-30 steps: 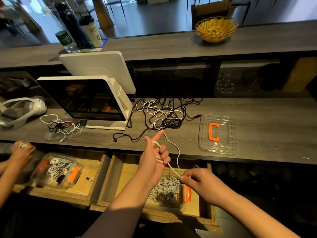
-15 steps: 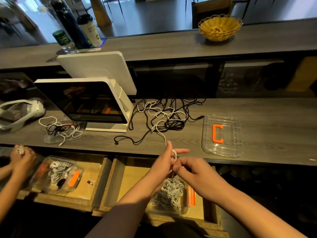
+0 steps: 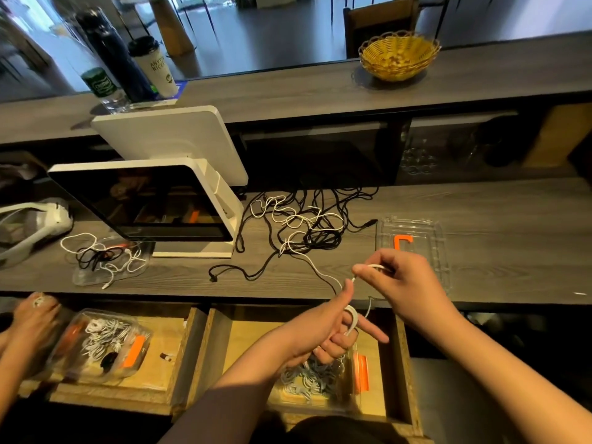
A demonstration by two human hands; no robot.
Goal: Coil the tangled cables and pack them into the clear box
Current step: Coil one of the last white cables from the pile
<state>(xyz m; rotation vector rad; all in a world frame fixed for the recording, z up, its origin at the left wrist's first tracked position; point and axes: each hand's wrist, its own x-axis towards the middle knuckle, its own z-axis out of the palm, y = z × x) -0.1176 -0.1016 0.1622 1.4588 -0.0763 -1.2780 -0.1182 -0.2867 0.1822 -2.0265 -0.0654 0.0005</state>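
The left hand (image 3: 323, 334) grips white cable (image 3: 350, 317) turns round its fingers, serving as a spool. The right hand (image 3: 400, 283) pinches the free end above the bench's (image 3: 480, 267) front edge, feeding slack. The clear box (image 3: 320, 382) sits directly beneath in the open drawer (image 3: 402, 363), ready for the coil.

Cable tangle (image 3: 307, 225) on surface (image 3: 496, 219), right of monitor (image 3: 144, 203), left of box lid (image 3: 413, 238). Open drawer (image 3: 243, 341) below surface edge holds box (image 3: 323, 382) with coiled cables. Basket (image 3: 398, 56) on raised ledge (image 3: 288, 88) behind.
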